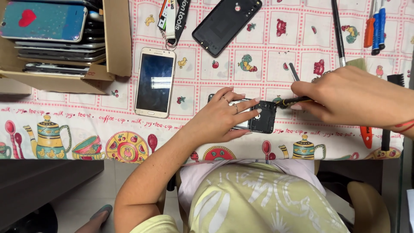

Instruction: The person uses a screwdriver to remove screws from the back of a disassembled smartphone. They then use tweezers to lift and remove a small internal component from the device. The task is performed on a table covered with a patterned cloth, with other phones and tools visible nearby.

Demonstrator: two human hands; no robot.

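- Down near the table's front edge, the left hand (224, 114) lies flat, fingers spread, pressing an opened black phone (258, 118) onto the patterned tablecloth (267, 56).
- Its right hand (345, 97) is closed around a screwdriver (293, 102), whose tip seems to touch the phone's upper right corner.
- Just left lies a white phone (154, 82), screen up.
- A black back cover (226, 25) rests farther up.
- A cardboard box (116, 39) of stacked phones sits at far left.

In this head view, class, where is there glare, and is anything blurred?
Head view: lighting is even and soft; a bright glare patch sits on the white phone's dark screen; the left hand and right hand look sharp, shadows beneath them faint; edges bend slightly from lens distortion.
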